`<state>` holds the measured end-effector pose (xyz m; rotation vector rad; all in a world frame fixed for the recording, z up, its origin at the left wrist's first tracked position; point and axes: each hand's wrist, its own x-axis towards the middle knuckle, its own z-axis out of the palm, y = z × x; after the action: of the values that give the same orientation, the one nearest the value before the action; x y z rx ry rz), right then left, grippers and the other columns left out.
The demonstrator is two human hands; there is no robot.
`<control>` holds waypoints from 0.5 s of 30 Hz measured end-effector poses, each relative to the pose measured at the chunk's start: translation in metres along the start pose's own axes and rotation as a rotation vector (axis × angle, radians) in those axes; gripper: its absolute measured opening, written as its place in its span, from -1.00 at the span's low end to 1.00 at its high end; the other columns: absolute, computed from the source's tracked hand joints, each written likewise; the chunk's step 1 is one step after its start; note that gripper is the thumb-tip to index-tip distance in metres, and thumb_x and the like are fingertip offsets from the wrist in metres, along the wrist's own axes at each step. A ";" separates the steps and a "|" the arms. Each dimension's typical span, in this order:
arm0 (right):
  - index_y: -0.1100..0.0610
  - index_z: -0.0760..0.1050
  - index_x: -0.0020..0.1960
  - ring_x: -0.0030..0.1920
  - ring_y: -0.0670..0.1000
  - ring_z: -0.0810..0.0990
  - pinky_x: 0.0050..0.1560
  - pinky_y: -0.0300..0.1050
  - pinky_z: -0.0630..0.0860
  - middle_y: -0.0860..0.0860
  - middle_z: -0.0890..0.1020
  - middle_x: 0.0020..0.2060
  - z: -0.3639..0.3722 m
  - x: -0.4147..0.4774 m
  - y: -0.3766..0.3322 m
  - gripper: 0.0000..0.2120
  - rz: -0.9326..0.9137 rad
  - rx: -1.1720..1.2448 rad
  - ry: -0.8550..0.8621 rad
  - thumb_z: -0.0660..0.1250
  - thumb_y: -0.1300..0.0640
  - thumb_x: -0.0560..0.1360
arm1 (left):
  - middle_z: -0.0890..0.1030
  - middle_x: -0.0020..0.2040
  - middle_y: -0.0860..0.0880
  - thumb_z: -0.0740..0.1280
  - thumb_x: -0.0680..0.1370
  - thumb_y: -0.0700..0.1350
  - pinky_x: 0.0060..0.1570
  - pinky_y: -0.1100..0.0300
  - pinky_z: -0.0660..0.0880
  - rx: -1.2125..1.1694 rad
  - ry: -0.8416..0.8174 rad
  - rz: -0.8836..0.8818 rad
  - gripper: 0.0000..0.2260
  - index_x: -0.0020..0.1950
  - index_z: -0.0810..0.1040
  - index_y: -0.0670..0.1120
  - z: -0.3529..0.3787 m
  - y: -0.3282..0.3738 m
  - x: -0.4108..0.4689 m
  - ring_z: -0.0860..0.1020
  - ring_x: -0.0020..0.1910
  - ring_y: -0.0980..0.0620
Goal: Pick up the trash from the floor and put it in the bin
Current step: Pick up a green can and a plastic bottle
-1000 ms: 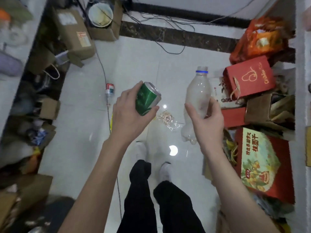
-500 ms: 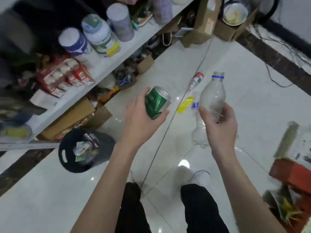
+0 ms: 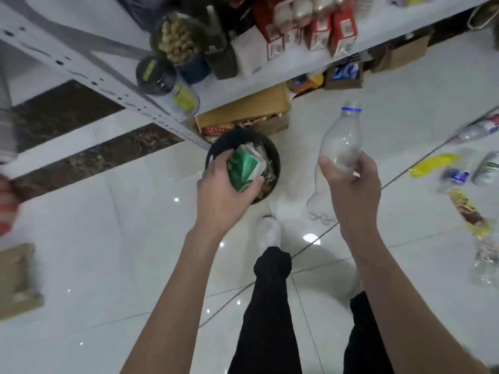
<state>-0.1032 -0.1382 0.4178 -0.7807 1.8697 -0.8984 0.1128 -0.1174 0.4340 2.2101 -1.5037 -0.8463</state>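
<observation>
My left hand (image 3: 220,195) grips a green can (image 3: 244,168) and holds it directly over the black bin (image 3: 272,155), which has wrappers inside. My right hand (image 3: 353,190) holds a clear plastic bottle (image 3: 339,155) with a blue neck ring, upright, to the right of the bin. More trash lies on the white tile floor at the right: a yellow wrapper (image 3: 432,164), a small bottle (image 3: 478,130), a can (image 3: 486,168) and other wrappers (image 3: 467,211).
A white metal shelf (image 3: 151,109) loaded with jars and red boxes stands just behind the bin. Cardboard boxes (image 3: 248,109) sit under it. My legs and a white sock (image 3: 267,233) are below the bin. Another box (image 3: 16,279) sits at the left edge.
I have turned left toward the shelf. The bin has come from the lower left to right under my left hand, and the green can is now above it. The bottle stays in my right hand.
</observation>
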 end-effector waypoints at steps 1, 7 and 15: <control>-0.06 0.54 0.28 0.02 -0.40 0.54 -0.11 -0.60 0.39 -0.36 0.58 0.03 0.013 -0.001 0.003 -0.45 -0.007 -0.029 -0.020 0.51 -0.24 0.37 | 0.55 0.28 -0.04 0.43 0.42 0.23 0.23 -0.14 0.46 0.011 0.002 -0.025 -0.33 0.44 0.39 -0.05 -0.002 -0.016 0.001 0.52 0.24 -0.06; 0.03 0.47 0.41 0.18 -0.18 0.59 0.23 -0.22 0.53 -0.18 0.58 0.20 0.066 -0.003 0.017 -0.34 -0.022 -0.152 -0.065 0.53 -0.22 0.41 | 0.46 0.38 -0.04 0.46 0.39 0.26 0.34 -0.12 0.39 -0.033 -0.040 -0.152 -0.23 0.49 0.31 -0.01 -0.006 -0.068 0.030 0.44 0.33 -0.07; 0.02 0.45 0.39 0.15 -0.17 0.58 0.16 -0.33 0.50 -0.28 0.53 0.09 0.128 -0.005 0.014 -0.36 -0.031 -0.183 -0.110 0.56 -0.15 0.41 | 0.46 0.39 -0.01 0.30 0.50 0.25 0.40 -0.11 0.30 -0.063 0.056 -0.184 -0.40 0.47 0.37 0.01 -0.036 -0.106 0.044 0.41 0.38 -0.03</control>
<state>0.0127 -0.1607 0.3655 -0.9533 1.8640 -0.6951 0.2235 -0.1189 0.3881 2.3313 -1.2454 -0.8658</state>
